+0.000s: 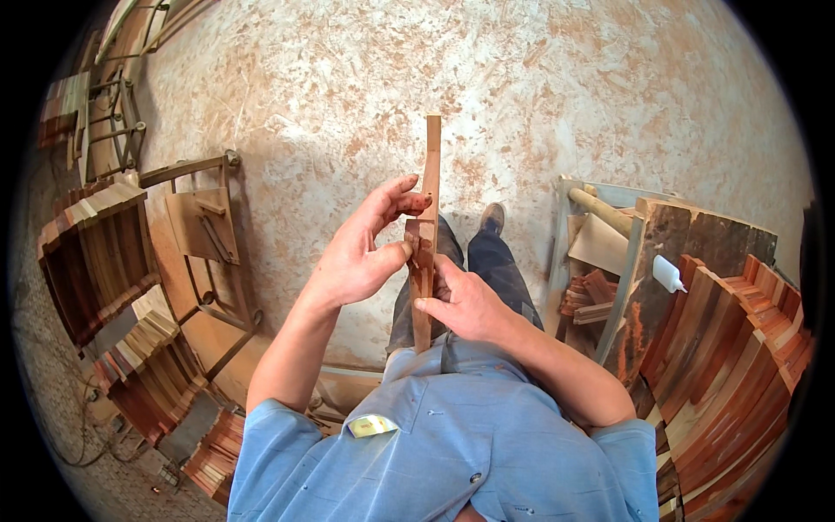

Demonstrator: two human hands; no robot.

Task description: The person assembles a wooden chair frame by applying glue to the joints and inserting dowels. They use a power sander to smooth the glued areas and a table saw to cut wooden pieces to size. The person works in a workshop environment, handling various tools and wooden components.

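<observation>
Grasping a long wood strip [433, 165] toward its near end with the fingers of the right hand [470, 300], in front of the blue shirt [522, 426], above the floor [330, 104]. Touching a short darker piece [421, 248], flush along the strip, with the thumb of the left hand [352, 257], other fingers half bent beside the strip; cannot tell how firmly. Near the left edge of the bench [713, 228], beside stacked boards [713, 348]: a white bottle [668, 273].

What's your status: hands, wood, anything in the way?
Right hand gripping the wood near its lower end. Left hand at its left edge, thumb and fingers apart. Wood stacks on both sides, away from the hands.
</observation>
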